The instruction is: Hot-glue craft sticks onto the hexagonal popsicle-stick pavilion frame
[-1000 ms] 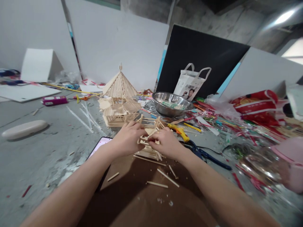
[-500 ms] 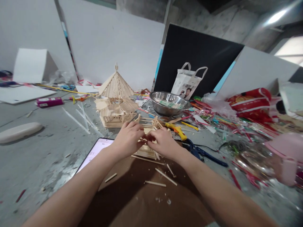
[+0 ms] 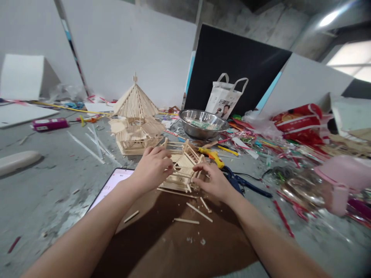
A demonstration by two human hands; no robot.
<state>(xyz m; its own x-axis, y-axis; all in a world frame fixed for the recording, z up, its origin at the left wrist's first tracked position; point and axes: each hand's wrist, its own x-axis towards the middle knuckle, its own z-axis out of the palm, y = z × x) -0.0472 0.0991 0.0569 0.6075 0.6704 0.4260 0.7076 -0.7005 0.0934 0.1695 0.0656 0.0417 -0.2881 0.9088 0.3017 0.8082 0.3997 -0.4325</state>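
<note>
Pale wooden sticks make up the small open frame (image 3: 185, 161) that sits between the person's two hands, at the far edge of a brown sheet (image 3: 162, 243) laid on the grey floor (image 3: 58, 170). The left hand (image 3: 153, 166) is at the frame's left side, its fingers curled inward and close together; whether they pinch a stick cannot be told, since the back of the hand hides most of the tips. The right hand (image 3: 213, 180) is at the frame's right corner, thumb and forefinger parted with a visible gap between them, the tips right by the sticks. Nearer the person, several loose sticks (image 3: 199, 212) lie scattered on the sheet. Just behind the left hand stands a taller stick pavilion (image 3: 135, 100) with a pointed roof, upright. A phone (image 3: 113, 182) with its screen lit lies partly under the left forearm. Beyond the right hand are a yellow tool (image 3: 213, 156) and a dark blue-handled tool (image 3: 252, 187). Farther back, a metal bowl (image 3: 193, 132) holds small green and pale pieces, and a white tote bag (image 3: 222, 98) leans against a black panel (image 3: 237, 58). To the right lies a red packet (image 3: 300, 121) amid plastic scraps.
</note>
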